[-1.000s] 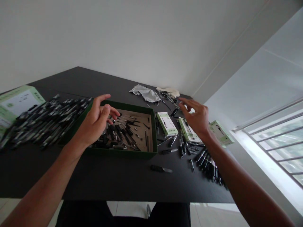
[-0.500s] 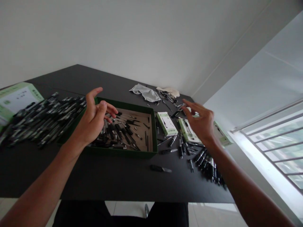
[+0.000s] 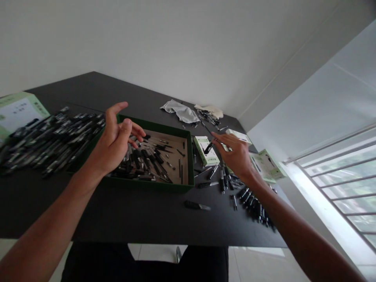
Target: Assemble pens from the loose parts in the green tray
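Note:
My left hand hovers open, fingers apart, over the left end of a green tray that holds several black pen parts. My right hand reaches left over a small green-and-white box just right of the tray. Its thumb and fingertips pinch a short black pen part. Loose black pens lie under and beside this hand.
A large pile of black pens lies left of the tray, with a big green-and-white box beyond it. More small boxes sit at the right. Cloths lie at the back. One pen lies near the black table's front edge.
My right hand has moved left from the loose pens to above the small box, and its fingers have closed on a black part. My left hand has barely shifted. The view has tilted slightly.

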Demonstrator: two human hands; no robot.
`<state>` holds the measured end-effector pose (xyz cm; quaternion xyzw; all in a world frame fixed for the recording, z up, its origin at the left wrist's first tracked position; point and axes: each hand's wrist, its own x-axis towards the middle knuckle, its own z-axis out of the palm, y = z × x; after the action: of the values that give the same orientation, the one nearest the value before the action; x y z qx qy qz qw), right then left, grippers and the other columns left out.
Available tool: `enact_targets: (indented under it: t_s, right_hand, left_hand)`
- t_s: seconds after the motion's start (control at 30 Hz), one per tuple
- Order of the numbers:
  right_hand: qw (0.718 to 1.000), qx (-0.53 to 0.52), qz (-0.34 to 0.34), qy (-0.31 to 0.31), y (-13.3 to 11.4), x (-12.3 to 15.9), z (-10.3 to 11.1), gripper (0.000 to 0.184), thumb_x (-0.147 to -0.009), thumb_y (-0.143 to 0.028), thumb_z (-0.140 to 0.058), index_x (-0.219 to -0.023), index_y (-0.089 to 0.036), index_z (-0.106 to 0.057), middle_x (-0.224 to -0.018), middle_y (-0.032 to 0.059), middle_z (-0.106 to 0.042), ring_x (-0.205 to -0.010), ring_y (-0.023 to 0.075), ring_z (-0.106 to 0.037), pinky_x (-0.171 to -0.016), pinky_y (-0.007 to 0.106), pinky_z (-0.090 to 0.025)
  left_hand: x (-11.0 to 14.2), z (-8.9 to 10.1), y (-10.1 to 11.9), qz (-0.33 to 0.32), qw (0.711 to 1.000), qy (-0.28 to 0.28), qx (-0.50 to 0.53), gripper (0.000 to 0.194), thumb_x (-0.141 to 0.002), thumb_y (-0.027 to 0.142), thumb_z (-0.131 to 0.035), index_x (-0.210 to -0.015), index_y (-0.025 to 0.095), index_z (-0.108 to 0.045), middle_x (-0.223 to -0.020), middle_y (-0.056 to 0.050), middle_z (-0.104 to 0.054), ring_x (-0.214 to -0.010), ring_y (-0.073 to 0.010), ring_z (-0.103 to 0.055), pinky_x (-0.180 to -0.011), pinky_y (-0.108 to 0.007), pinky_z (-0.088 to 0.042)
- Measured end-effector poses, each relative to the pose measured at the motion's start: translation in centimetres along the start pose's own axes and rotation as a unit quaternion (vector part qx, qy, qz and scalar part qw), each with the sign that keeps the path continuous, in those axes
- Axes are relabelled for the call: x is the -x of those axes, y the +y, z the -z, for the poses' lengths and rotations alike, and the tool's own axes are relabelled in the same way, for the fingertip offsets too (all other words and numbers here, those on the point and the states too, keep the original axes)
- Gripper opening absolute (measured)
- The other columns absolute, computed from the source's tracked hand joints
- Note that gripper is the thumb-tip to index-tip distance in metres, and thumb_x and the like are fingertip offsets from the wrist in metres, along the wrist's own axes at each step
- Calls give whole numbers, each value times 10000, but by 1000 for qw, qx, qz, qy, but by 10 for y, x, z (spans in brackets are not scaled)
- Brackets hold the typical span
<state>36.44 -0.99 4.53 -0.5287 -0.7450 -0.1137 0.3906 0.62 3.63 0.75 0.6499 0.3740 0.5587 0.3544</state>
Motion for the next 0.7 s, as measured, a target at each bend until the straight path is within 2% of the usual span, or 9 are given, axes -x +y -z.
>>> enact_targets:
  t_s: [0.23, 0.33, 0.47, 0.7]
  right_hand:
    - [1000, -13, -12, -5, 0, 8, -7, 301, -997, -317, -637, -1225, -234, -815, -1013, 99, -821, -875, 232, -729, -825, 416, -582]
    - [1000, -21, -7, -19, 4, 8, -6, 318, -1004, -318, -624, -1252, -238, -805, -1000, 94, -814, -798, 214, -696, -776, 402, -572]
    - [998, -1, -54, 45, 7, 4, 0, 321, -999, -342, -635, -1259, -251, -799, -957, 71, -791, -683, 181, -602, -715, 380, -539]
    - [996, -19, -81, 31, 3, 6, 6, 309, -991, -355, -655, -1238, -234, -796, -970, 56, -776, -669, 160, -561, -697, 342, -510]
  left_hand:
    - [-1, 0, -2, -4, 1000, -7, 0, 541, -1071, 580, -480, -1469, 241, -343, -879, -27, -713, -741, -181, -689, -576, -295, -557]
    - [0, 0, -1, -5, 1000, -10, -2, 530, -1077, 573, -470, -1462, 225, -364, -875, -27, -709, -738, -178, -685, -581, -297, -553]
    - [0, 0, -1, -13, 1000, -8, -11, 481, -1082, 570, -462, -1438, 252, -398, -878, -22, -710, -740, -174, -683, -584, -294, -554]
    - [-1, 0, -2, -10, 1000, -10, -7, 555, -1061, 609, -491, -1447, 221, -402, -863, -29, -712, -721, -171, -680, -561, -279, -556]
